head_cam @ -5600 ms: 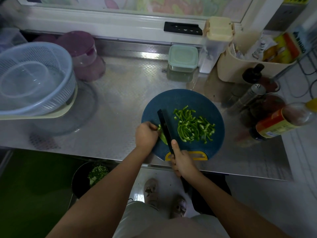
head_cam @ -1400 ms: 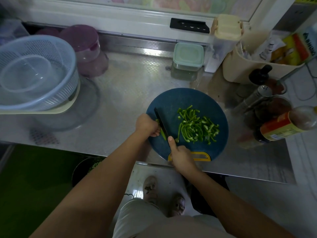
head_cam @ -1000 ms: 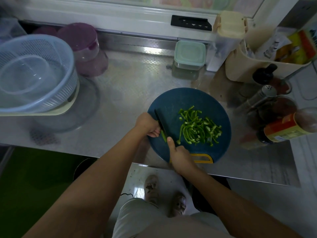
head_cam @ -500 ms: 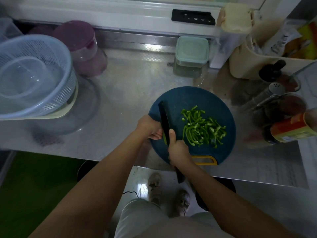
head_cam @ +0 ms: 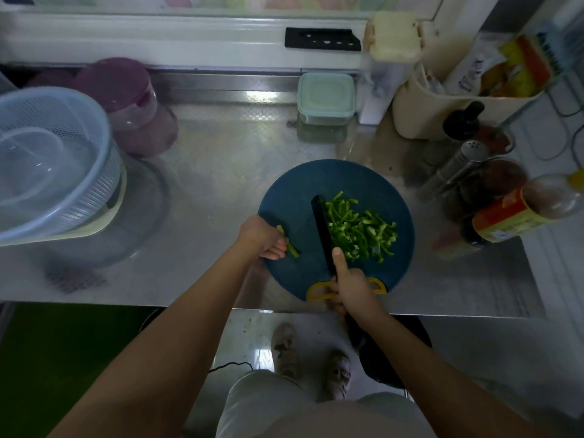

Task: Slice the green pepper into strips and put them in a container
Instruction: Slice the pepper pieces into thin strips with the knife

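A round dark blue cutting board (head_cam: pixel 335 181) with a yellow handle lies on the steel counter. A heap of green pepper strips (head_cam: pixel 360 230) covers its right half. My right hand (head_cam: pixel 349 287) grips a black knife (head_cam: pixel 322 229), index finger along the blade, and the blade lies flat against the left side of the heap. My left hand (head_cam: pixel 262 237) pinches a small leftover pepper piece (head_cam: pixel 289 243) at the board's left edge. A clear lidded container (head_cam: pixel 325 99) with a pale green lid stands behind the board.
A blue strainer basket (head_cam: pixel 79 159) with a clear bowl inside sits at the left, purple-lidded jars (head_cam: pixel 126 93) behind it. Bottles, a shaker (head_cam: pixel 464 162) and a beige bin (head_cam: pixel 442 105) crowd the right. The counter edge runs just below the board.
The knife has left the small pepper piece and swung right against the heap of strips. My left hand stays at the board's left edge with the leftover piece.
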`<state>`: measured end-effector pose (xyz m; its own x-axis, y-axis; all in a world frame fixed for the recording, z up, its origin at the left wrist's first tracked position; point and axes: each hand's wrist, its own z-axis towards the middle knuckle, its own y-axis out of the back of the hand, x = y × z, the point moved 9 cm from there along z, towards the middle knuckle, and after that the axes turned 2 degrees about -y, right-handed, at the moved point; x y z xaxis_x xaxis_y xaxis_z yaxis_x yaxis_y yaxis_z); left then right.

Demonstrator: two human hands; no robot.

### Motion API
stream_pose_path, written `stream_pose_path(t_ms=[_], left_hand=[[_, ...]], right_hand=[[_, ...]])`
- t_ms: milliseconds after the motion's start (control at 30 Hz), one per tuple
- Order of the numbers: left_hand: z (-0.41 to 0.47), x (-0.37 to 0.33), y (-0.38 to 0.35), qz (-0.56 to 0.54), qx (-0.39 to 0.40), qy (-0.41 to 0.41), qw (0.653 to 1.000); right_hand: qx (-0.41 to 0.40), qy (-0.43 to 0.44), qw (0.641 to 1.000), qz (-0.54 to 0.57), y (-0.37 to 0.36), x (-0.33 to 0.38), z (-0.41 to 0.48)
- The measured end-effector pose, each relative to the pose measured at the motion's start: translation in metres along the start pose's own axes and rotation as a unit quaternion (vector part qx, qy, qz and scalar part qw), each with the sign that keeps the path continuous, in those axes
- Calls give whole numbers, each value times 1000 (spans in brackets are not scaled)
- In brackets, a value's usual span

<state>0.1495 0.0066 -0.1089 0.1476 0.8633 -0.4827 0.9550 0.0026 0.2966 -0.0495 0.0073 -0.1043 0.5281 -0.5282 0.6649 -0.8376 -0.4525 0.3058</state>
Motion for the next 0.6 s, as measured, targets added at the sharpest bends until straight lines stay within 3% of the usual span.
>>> stream_pose_path(t_ms=[167,300,400,500,600], left_hand=[[-7,-6,-5,37,-16,-11,999],[-12,-10,-12,51,-24,-15,998],[-15,-20,-24,0,-18,-40,999],[-29,-40,-49,-78,30,-75,994],[-35,-64,-46,-12,-11,-134,991]], right_hand=[[58,-10,997,51,19,12,-7],[60,4,995,77,51,30,-7],[39,23,998,53,78,40,-7],[-47,105,988,-100,111,53,-10],[-117,143,920,-345,134,57,-17]])
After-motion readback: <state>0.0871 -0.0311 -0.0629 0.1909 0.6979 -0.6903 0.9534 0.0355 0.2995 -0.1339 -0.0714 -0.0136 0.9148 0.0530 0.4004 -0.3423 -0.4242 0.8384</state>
